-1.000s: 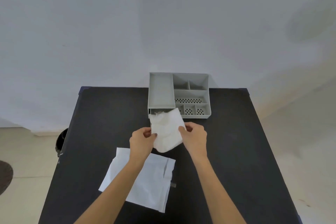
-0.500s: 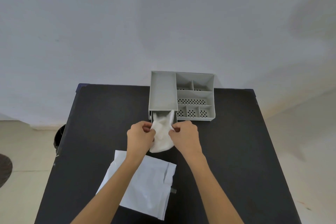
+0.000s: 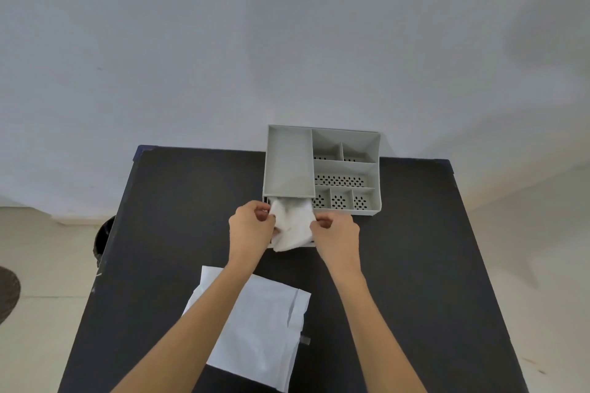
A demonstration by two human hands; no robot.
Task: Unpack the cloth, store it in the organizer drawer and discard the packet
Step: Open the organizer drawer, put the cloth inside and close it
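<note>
A white folded cloth (image 3: 293,224) hangs between my two hands, right in front of the grey organizer (image 3: 322,169). My left hand (image 3: 250,230) pinches its left edge and my right hand (image 3: 335,233) pinches its right edge. The cloth's top edge reaches the pulled-out drawer at the organizer's lower left; the drawer itself is mostly hidden behind the cloth and hands. The empty white packet (image 3: 261,325) lies flat on the black table (image 3: 178,233) near me, partly under my left forearm.
A dark round bin (image 3: 103,239) stands on the floor beside the table's left edge. The organizer sits at the table's far edge against a white wall. A dark round object (image 3: 8,293) lies on the floor at far left.
Both hands have carried the cloth forward toward the organizer's drawer opening and drawn closer together, so the cloth is narrower and more bunched. The packet has not moved.
</note>
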